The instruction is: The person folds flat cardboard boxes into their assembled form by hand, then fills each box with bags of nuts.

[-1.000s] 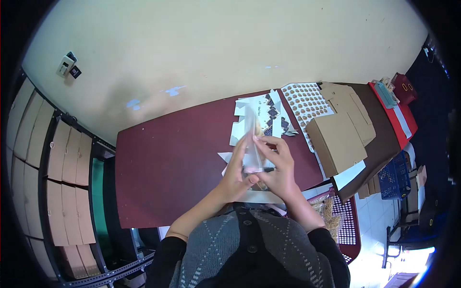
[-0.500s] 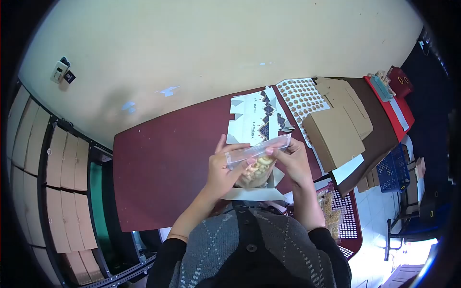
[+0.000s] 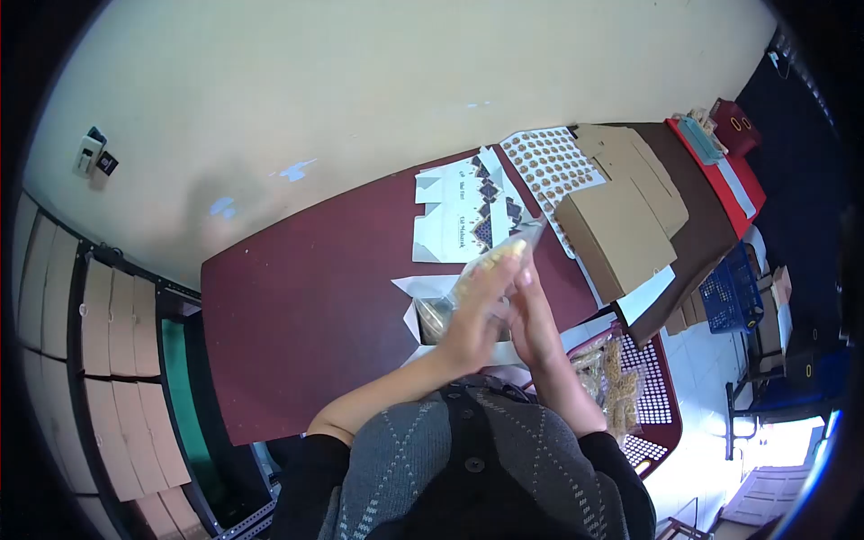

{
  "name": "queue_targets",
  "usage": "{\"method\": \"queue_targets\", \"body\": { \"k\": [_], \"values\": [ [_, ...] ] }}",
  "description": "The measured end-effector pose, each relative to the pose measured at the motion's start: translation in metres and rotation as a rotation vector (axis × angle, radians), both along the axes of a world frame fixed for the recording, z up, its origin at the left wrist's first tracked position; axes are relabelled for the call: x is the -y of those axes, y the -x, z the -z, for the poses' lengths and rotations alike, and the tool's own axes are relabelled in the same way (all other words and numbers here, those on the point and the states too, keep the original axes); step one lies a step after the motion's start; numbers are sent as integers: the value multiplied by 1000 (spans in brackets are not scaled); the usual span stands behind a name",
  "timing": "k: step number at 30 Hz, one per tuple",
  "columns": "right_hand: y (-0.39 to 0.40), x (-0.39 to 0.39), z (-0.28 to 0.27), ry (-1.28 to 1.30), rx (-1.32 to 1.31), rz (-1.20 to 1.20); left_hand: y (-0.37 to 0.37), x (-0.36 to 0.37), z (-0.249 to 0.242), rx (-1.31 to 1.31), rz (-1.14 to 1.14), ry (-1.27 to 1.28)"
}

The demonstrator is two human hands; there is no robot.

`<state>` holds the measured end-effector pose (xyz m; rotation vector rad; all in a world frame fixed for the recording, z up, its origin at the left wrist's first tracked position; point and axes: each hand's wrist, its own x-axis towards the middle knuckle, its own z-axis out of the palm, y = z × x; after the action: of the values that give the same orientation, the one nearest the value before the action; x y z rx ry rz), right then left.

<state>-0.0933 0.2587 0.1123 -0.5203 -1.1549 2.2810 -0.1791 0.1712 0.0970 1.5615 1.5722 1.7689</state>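
A clear plastic bag of small yellowish snacks (image 3: 477, 270) lies tilted between my palms over a white open carton (image 3: 423, 301) at the table's near edge. My left hand (image 3: 475, 310) presses on the bag from the left side, fingers stretched out. From the right, my right hand (image 3: 533, 315) presses flat against it. The bag's far end (image 3: 526, 236) sticks out past my fingertips. The bag's lower part is hidden by my hands.
On the dark red table (image 3: 297, 315) lie flat printed carton blanks (image 3: 459, 216), a sheet of round stickers (image 3: 544, 171) and brown cardboard boxes (image 3: 621, 225). A red perforated tray with bagged snacks (image 3: 621, 387) sits at my right. Stacked boxes (image 3: 99, 360) fill shelves at left.
The bag was upright, then held crosswise by its top edge. Now it lies tilted and both palms press it from either side, lower over the white carton.
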Motion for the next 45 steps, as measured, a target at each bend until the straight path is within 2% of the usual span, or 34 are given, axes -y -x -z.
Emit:
{"method": "queue_targets", "body": {
  "k": [1,3,4,6,8,10,11,16,18,19,20,22,23,27,29,33,35,38,43,45],
  "values": [
    [-3,-3,-1,3,3,9,-9,0,8,3,9,3],
    [-10,-10,-8,-57,125,1,-21,0,19,-342,36,41],
    [-16,-12,-10,-56,130,7,-20,-1,23,-337,42,40],
    [-27,-12,-13,-122,156,50,-16,2,29,-200,186,-21],
    [-32,-10,-14,-161,183,99,-8,10,26,-176,195,-5],
    [-41,-14,-9,-209,86,53,4,15,25,-267,104,-101],
    [-45,-17,-10,-160,99,56,5,20,19,-136,23,-47],
    [-62,-30,0,-286,200,88,22,19,49,-25,-152,-4],
    [-66,-32,1,-426,334,1,24,19,72,123,-96,244],
    [-66,-30,10,-386,344,37,22,18,78,118,-49,378],
    [-67,-30,18,-386,346,40,20,18,87,118,-46,379],
    [-69,-30,30,-659,536,24,18,18,105,-382,51,383],
    [-66,-28,33,-667,552,59,17,21,110,-600,78,476],
    [-57,-25,26,-661,567,33,17,27,120,-760,126,612],
    [-51,-24,21,-773,540,-5,18,30,124,-719,131,588],
    [-44,-26,12,-758,631,-161,22,36,128,-591,131,539],
    [-43,-28,8,-908,614,-269,25,37,125,-542,129,535],
    [-45,-31,12,-893,603,-341,24,35,132,-523,101,514],
    [-36,-25,29,-950,748,-275,21,34,131,-571,85,502],
    [-30,-21,51,-985,772,-264,20,35,123,-484,57,485]
  ]
}}
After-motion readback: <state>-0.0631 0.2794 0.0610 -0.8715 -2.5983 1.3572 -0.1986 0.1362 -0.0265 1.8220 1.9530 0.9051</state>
